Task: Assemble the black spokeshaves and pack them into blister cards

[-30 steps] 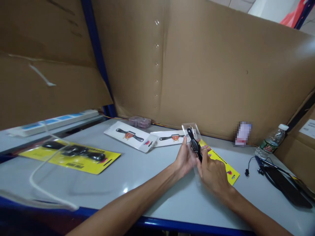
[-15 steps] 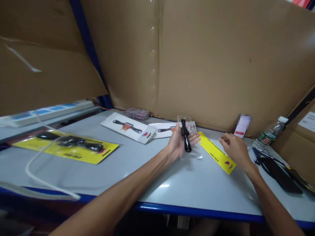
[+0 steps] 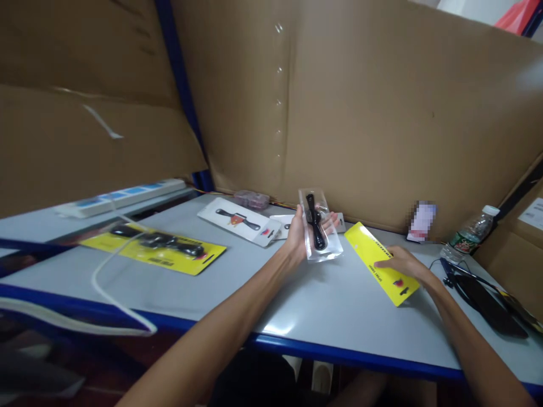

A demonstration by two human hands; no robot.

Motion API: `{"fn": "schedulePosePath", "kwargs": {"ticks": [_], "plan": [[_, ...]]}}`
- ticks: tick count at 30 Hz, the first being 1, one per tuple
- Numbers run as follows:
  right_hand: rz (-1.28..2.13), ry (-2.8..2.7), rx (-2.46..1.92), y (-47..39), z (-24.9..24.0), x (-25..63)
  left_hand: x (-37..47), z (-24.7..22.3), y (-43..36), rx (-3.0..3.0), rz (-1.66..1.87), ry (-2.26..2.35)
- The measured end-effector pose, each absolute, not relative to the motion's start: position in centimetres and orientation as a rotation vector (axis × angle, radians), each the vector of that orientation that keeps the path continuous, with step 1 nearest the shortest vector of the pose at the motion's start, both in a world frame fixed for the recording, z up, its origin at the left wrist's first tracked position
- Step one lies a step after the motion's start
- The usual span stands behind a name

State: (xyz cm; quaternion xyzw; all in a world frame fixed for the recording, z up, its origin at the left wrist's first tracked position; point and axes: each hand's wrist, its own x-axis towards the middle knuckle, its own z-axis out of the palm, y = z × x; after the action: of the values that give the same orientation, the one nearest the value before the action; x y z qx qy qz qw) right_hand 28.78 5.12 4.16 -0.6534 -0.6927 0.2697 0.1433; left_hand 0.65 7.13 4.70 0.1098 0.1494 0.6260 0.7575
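Observation:
My left hand point(image 3: 298, 236) holds a black spokeshave point(image 3: 316, 226) lying in a clear plastic blister shell point(image 3: 333, 246), raised above the table. Its thumb is at the shell's left edge, and the fingers reach out behind it. To the right, my right hand point(image 3: 401, 264) grips the long edge of a yellow printed backing card point(image 3: 373, 257), its thumb on the printed face. The card is tilted. Behind my left hand lie a white box point(image 3: 237, 220) with a spokeshave picture and a second white box point(image 3: 340, 224), partly covered by the hand and shell.
Another yellow card pack point(image 3: 169, 263) with a black tool lies at left, a white cable point(image 3: 112, 251) crossing in front. A power strip point(image 3: 127, 198) lies beyond. At right are a phone point(image 3: 422, 221), a bottle point(image 3: 469, 234) and dark glasses point(image 3: 483, 299). Cardboard point(image 3: 360, 113) walls the back.
My right hand has come down onto the yellow card and taken hold of it. The plastic shell with the spokeshave now faces me more flatly in my left hand. The view has shifted slightly.

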Motion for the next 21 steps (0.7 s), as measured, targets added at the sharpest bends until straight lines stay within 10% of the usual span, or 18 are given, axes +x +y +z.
{"fn": "schedulePosePath", "kwargs": {"ticks": [21], "plan": [[1.818, -1.554, -1.208, -2.0, 7.4, 23.1, -3.2, 4.8, 8.7, 0.198, 1.529, 0.291]]}}
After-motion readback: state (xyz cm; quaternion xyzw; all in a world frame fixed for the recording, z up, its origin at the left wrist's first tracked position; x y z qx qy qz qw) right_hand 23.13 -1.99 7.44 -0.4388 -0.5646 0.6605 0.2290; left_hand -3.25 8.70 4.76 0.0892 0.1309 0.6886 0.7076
